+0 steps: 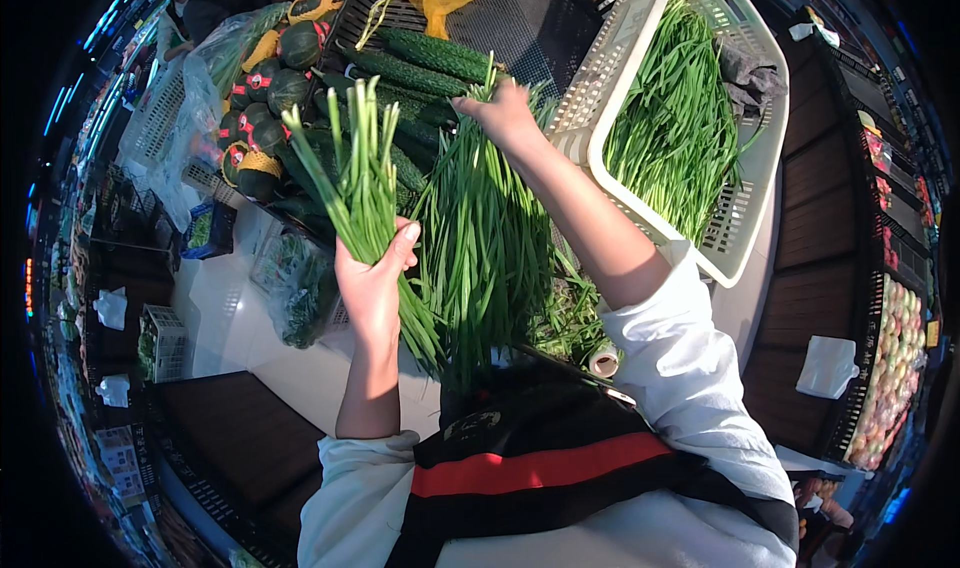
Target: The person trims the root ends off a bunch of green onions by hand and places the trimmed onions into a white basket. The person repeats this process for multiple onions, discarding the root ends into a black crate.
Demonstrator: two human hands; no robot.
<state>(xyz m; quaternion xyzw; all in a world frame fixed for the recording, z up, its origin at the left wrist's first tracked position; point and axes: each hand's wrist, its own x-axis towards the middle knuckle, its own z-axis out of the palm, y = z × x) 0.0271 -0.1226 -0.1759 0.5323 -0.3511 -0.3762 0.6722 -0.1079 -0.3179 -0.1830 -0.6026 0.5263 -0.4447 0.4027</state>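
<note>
A bunch of garlic chives (356, 193) stands in my left hand (375, 268), its pale cut ends pointing up and away and its leaves hanging below my fist. Right of it, a larger pile of garlic chives (484, 238) drapes towards my apron. My right hand (504, 114) is at the far end of that pile, among the stem ends; the fingers are partly hidden, so I cannot see whether they grip any. Just beyond lie dark green cucumbers (412, 69). More chives (667, 132) fill part of the cream plastic crate (667, 234) on the right.
Small dark green squashes (289, 91), some in yellow foam nets, sit at the far left. Chive scraps (566, 316) and a roll of tape (604, 360) lie near my apron. A grey cloth (750, 76) rests in the crate. A bag of greens (296, 290) stands lower left.
</note>
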